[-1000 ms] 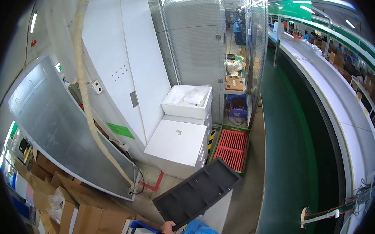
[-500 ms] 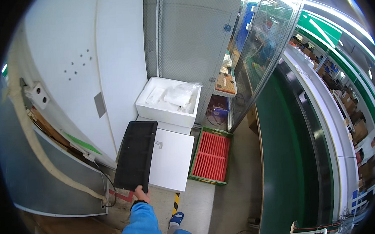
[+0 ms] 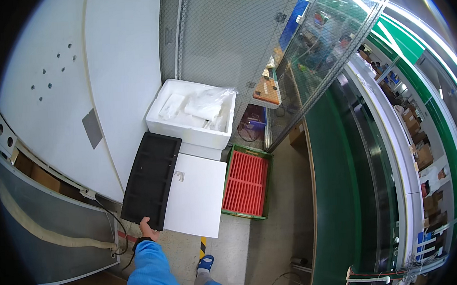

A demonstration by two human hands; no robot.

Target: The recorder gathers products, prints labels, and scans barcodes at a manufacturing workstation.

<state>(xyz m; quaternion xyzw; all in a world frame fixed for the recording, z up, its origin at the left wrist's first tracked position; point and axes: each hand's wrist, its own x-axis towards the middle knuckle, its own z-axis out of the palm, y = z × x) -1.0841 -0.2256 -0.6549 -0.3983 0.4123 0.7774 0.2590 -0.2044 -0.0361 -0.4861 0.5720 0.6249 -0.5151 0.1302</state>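
A black rectangular tray (image 3: 151, 179), shallow with faint ribs across it, lies tilted beside and partly over a flat white panel (image 3: 195, 195). My left hand (image 3: 148, 230) is closed on the tray's near edge, the thumb on top and the other fingers mostly hidden under it. Whether the tray rests on something or hangs from the hand, I cannot tell. Just beyond it stands a white foam box (image 3: 187, 126) holding crumpled clear plastic bags (image 3: 206, 105). My right hand is out of view.
A green crate (image 3: 266, 212) with red slatted inserts sits on the floor right of the panel. Behind rises a mesh cage (image 3: 224, 46). A white wall cabinet (image 3: 122, 55) stands left, with a cable (image 3: 112, 214) below. A long green-topped conveyor (image 3: 337, 188) runs along the right.
The view has shifted, and tray, boxes and crate sit further left and slightly higher in it. My left hand keeps its hold on the tray's near edge.
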